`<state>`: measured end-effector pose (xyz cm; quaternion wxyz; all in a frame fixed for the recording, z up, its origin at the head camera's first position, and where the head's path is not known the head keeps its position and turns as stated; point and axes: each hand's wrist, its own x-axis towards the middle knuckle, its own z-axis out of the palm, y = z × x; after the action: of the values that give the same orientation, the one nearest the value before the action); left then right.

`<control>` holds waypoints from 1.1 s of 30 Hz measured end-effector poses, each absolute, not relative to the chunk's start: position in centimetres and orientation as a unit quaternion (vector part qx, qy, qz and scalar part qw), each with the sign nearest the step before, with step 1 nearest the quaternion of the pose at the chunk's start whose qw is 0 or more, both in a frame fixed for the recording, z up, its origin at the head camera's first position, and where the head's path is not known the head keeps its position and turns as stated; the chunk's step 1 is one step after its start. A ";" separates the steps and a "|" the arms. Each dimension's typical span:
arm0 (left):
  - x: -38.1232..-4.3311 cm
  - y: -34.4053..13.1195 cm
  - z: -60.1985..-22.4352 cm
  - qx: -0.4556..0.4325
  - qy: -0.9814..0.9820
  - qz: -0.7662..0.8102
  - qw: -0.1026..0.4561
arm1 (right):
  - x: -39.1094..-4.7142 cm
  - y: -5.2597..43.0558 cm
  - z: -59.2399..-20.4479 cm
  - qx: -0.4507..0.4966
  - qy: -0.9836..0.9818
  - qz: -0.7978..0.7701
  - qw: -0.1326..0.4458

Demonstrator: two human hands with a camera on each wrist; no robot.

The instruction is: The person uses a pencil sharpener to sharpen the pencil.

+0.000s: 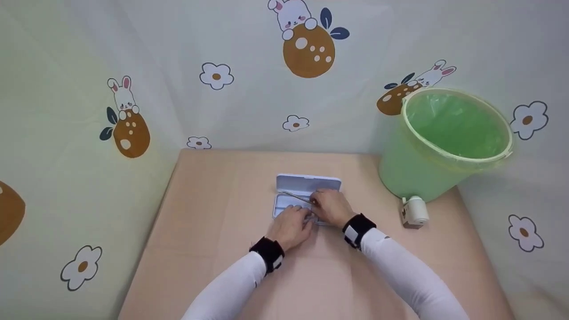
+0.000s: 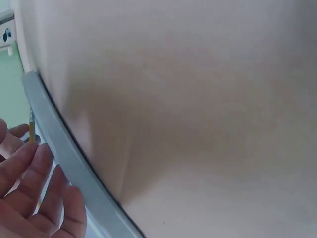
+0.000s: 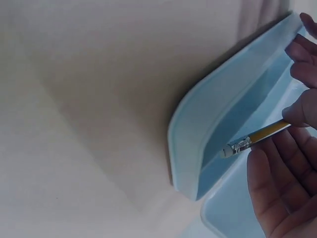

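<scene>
A light blue pencil case lies on the table with its lid raised at the back. My right hand is over the case's right half and pinches a pencil between thumb and fingers. In the right wrist view the pencil's eraser end sticks out over the compartment, and its yellow shaft passes under the thumb. My left hand rests at the front of the case, fingers loosely bent over the inside. The left fingers lie beside the front wall in the left wrist view.
A green bin with a clear liner stands at the table's back right. In front of it sits a small white object with a brown base. Cloth walls with rabbit and flower prints enclose the back and sides.
</scene>
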<state>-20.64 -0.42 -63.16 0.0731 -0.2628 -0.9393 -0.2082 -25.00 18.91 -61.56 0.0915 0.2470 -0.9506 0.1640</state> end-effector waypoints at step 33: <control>-23.3 -0.8 -59.1 -0.183 -0.907 -0.317 0.206 | -24.0 16.8 -59.1 0.252 -0.884 0.342 0.194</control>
<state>-23.29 -0.75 -59.06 0.2061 -0.1828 -0.9075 -0.3171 -23.95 16.82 -59.07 0.1937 0.2516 -0.8845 0.3418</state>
